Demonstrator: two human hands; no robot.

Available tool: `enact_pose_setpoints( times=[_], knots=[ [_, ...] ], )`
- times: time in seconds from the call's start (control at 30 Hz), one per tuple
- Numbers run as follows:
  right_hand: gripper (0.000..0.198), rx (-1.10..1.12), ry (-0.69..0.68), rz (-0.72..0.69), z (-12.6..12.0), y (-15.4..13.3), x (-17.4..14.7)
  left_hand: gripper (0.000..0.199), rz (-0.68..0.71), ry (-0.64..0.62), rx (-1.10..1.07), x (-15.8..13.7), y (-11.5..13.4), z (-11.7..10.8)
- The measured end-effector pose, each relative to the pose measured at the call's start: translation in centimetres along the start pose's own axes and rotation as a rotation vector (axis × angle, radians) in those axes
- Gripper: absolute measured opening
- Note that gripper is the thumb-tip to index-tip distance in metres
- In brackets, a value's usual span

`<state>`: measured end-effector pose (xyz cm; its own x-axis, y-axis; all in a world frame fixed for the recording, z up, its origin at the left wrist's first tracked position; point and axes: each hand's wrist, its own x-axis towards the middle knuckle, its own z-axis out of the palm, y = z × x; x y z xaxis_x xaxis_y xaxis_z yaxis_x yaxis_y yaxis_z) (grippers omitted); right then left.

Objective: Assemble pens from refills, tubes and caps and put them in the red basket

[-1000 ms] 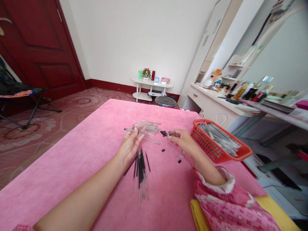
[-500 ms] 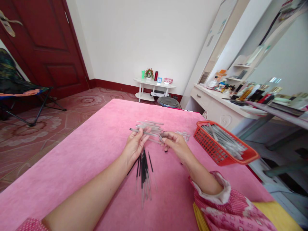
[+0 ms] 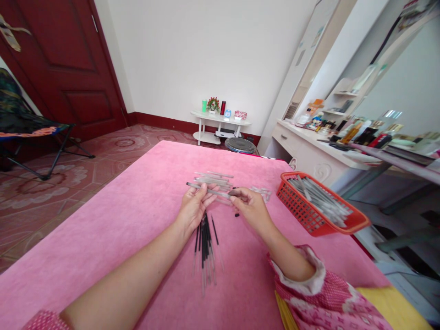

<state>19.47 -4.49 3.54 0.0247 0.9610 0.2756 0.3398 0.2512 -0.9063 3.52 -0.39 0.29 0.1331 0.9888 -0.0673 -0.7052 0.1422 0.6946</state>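
My left hand [image 3: 196,201] is closed on a clear pen barrel [image 3: 220,193] with a dark left end, held level above the cloth. At the barrel's right end, my right hand [image 3: 250,204] pinches it between thumb and fingers; whether a small part sits there is hidden. Beyond the hands lie several more clear barrels [image 3: 215,176] in a loose row. Black pen refills [image 3: 205,240] fan out on the cloth below my left hand. A small black piece [image 3: 237,215] rests under my right fingers. Small clear parts [image 3: 263,192] form a pile to the right.
An orange plastic basket [image 3: 299,208] full of clear pens stands on the right of the pink-covered table [image 3: 113,229]. Yellow cloth [image 3: 395,300] lies by my right sleeve. A dressing table [image 3: 309,146] with bottles is further right, a folding chair [image 3: 34,130] far left.
My right hand has drawn its fingertips in against the right end of the barrel. The barrel in my left hand has shifted very slightly to the right.
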Motion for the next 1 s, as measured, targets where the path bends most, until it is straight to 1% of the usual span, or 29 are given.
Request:
enact_pose_setpoints(
  times=[0.13, 0.3, 0.4, 0.53, 0.63, 0.73, 0.83, 0.93, 1.0],
  knots=[
    [0.013, -0.002, 0.016, -0.007, -0.1, 0.1, 0.1, 0.012, 0.019, -0.006, -0.007, 0.2, -0.1, -0.2],
    [0.012, 0.013, 0.025, -0.009, 0.2, 0.3, 0.0, 0.013, 0.01, -0.008, -0.002, 0.0, -0.3, 0.0],
    [0.012, -0.041, 0.039, -0.008, 0.1, 0.8, 0.0, 0.014, 0.004, -0.018, 0.0, -0.3, -0.3, 0.3],
    [0.012, -0.146, 0.043, -0.046, 0.0, 1.3, -0.1, 0.016, -0.002, -0.053, 0.004, -0.7, -0.3, 0.7],
    [0.01, -0.165, 0.066, -0.029, 0.0, 1.1, -0.2, 0.018, 0.027, -0.074, 0.022, -1.0, -0.4, 1.0],
    [0.006, -0.043, 0.08, 0.058, 0.1, 0.6, -0.3, 0.02, 0.073, -0.096, 0.038, -1.3, -0.4, 1.2],
    [0.008, 0.12, 0.066, 0.181, 0.1, -0.1, -0.2, 0.021, 0.108, -0.114, 0.054, -1.5, -0.4, 1.3],
    [0.012, 0.245, 0.019, 0.277, -0.3, -0.5, -0.2, 0.022, 0.133, -0.139, 0.076, -1.8, -0.2, 1.4],
    [0.014, 0.288, -0.034, 0.291, -0.8, -0.7, -0.2, 0.022, 0.144, -0.171, 0.09, -1.9, -0.1, 1.4]
  ],
)
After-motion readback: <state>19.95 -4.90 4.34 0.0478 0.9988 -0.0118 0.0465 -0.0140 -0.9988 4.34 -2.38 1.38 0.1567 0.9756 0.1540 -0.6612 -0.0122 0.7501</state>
